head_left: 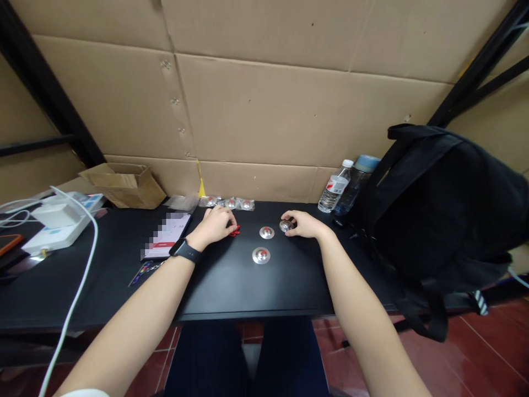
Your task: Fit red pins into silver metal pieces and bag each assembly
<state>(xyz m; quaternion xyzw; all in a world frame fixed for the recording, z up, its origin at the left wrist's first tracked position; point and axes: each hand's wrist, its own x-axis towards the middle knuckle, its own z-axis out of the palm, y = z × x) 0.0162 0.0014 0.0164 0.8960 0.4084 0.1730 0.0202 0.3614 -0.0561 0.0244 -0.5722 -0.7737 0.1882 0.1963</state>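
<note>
My left hand (217, 223) rests on the black table (231, 286) with its fingers curled over a small red piece (235, 231). My right hand (301, 223) pinches a round silver metal disc (286, 225) at the table's far middle. Two more silver discs with red centres lie between and in front of my hands, one disc (266, 232) further back and another disc (261, 255) nearer me. A black watch sits on my left wrist.
Small clear bags of parts (231, 203) lie by the cardboard wall. A black backpack (438, 220) fills the right side, with two water bottles (345, 187) beside it. A phone (167, 236), a cardboard box (124, 184), a white power strip (61, 220) and cable are on the left.
</note>
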